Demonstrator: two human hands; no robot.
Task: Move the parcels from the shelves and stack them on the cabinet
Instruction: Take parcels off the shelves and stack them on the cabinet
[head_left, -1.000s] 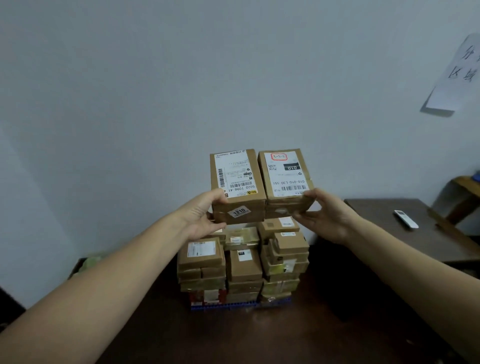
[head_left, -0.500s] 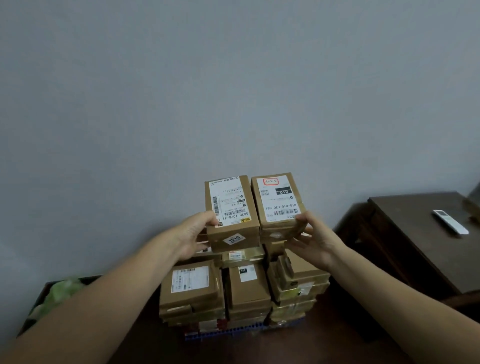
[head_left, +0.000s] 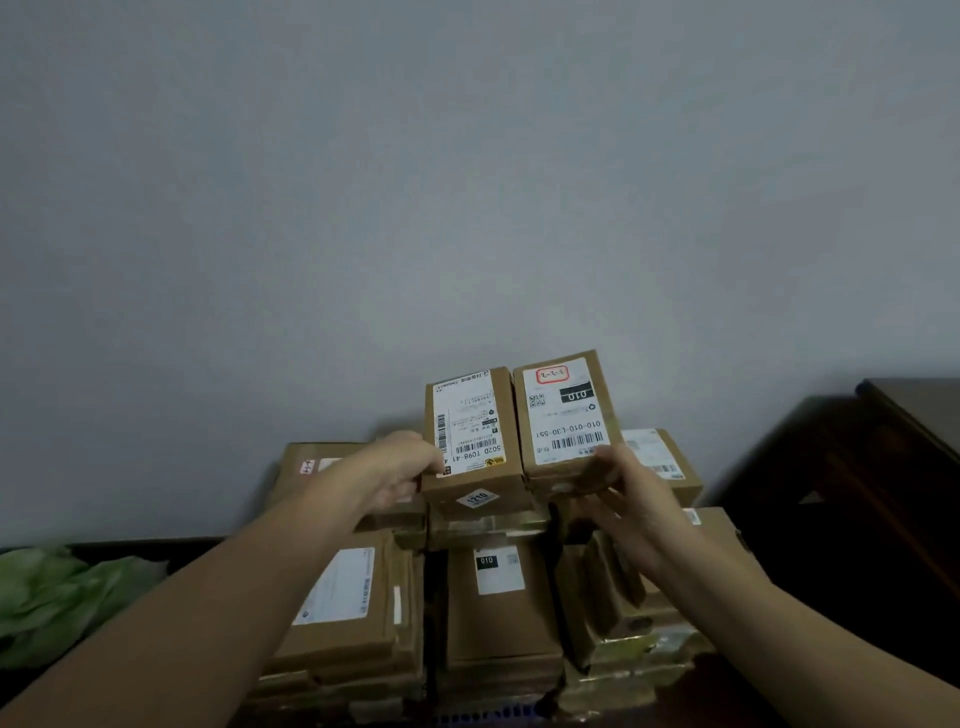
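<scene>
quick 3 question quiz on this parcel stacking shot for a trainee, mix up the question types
1. True or false: the left grip holds the 502D parcel and the right grip holds the L30-551 parcel, side by side.
2. Which held parcel bears the red-outlined mark? A) 502D parcel B) L30-551 parcel C) neither
3. Fill in: the soft heap at far left is ____ in colour.
Key: 1 true; 2 B; 3 green
</scene>
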